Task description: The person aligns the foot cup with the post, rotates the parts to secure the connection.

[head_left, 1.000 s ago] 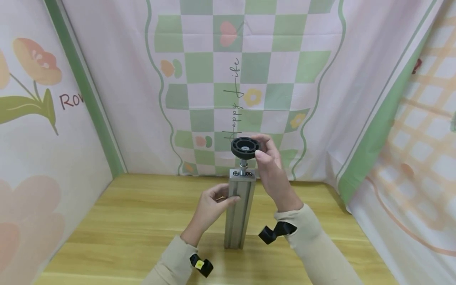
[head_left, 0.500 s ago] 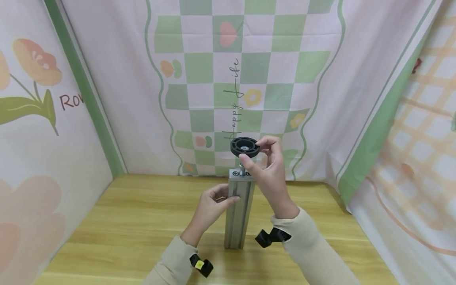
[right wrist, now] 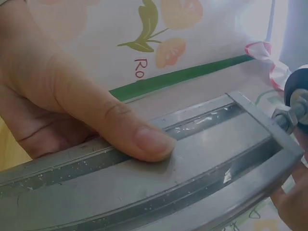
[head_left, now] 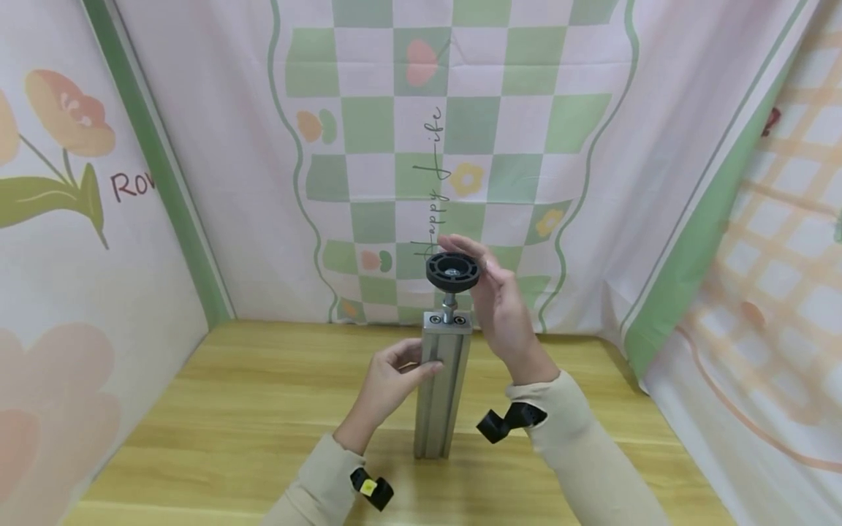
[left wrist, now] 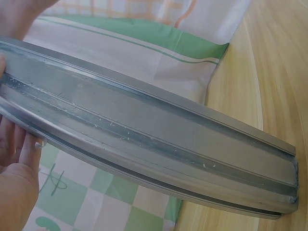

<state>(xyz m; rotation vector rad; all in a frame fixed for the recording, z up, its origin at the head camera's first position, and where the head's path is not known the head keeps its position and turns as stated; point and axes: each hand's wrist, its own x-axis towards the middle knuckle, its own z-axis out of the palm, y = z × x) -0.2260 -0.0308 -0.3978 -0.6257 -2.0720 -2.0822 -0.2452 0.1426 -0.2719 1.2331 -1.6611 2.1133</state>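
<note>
An aluminium profile [head_left: 442, 394] stands upright on the wooden table. Its end plate [head_left: 447, 325] carries a threaded stud with a nut, topped by a round black levelling foot [head_left: 452, 272]. My left hand [head_left: 389, 380] grips the profile's upper part, thumb on the near face; that thumb shows large on the metal in the right wrist view. Beside the levelling foot, my right hand [head_left: 503, 307] has its fingers stretched out behind the black rim, at or very near it. The right thumb is hard to make out.
The wooden table [head_left: 263, 409] reaches back to a printed cloth [head_left: 368, 124] with green checks. Printed cloths also hang at left and right. Each sleeve wears a black wrist mount [head_left: 509, 422].
The right hand's thumb and fingers were on the foot's rim, moving round to its near side; now the fingers have swung back and straightened behind it. The left hand and profile stay put.
</note>
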